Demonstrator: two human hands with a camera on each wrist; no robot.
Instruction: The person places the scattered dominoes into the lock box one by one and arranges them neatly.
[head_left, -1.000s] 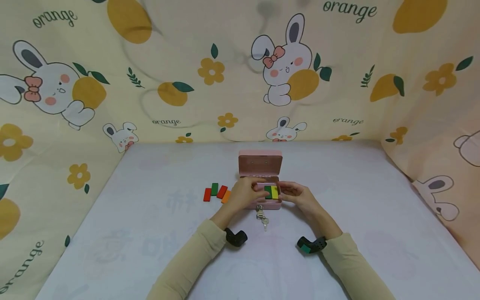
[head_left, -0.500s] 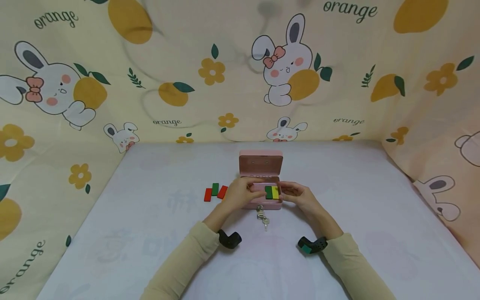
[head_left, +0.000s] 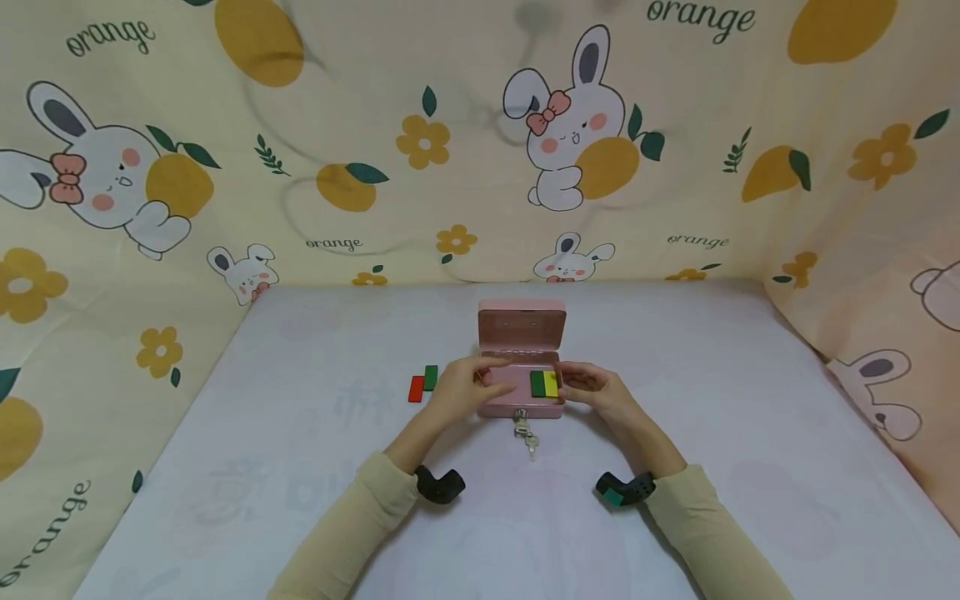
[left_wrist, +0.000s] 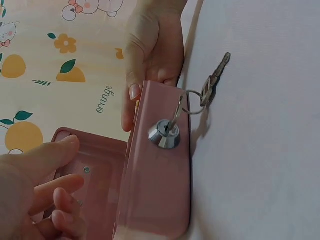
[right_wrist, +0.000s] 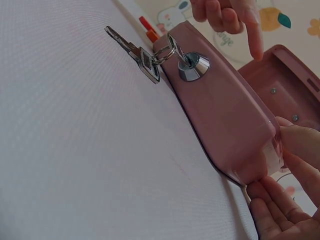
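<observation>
A pink lockbox (head_left: 517, 410) stands on the table with its lid (head_left: 521, 325) raised. A green block (head_left: 537, 384) and a yellow block (head_left: 551, 384) lie side by side inside, at its right end. My left hand (head_left: 459, 389) hovers at the box's left end, thumb and fingers spread with nothing between them. At the opposite end my right hand (head_left: 597, 387) holds the side wall, its thumb near the rim in the right wrist view. A key (left_wrist: 172, 112) sits in the front lock (left_wrist: 165, 134), and a second key (right_wrist: 145, 62) hangs from its ring.
Left of the box, a red block (head_left: 416, 388) and a green block (head_left: 431, 377) lie on the white tabletop (head_left: 300, 417). More blocks there are hidden behind my left hand. A patterned cloth (head_left: 465, 150) rises behind the table.
My left hand has drawn back leftward from over the box and now covers the nearer loose red and orange blocks in the head view. My right hand and the box stay put.
</observation>
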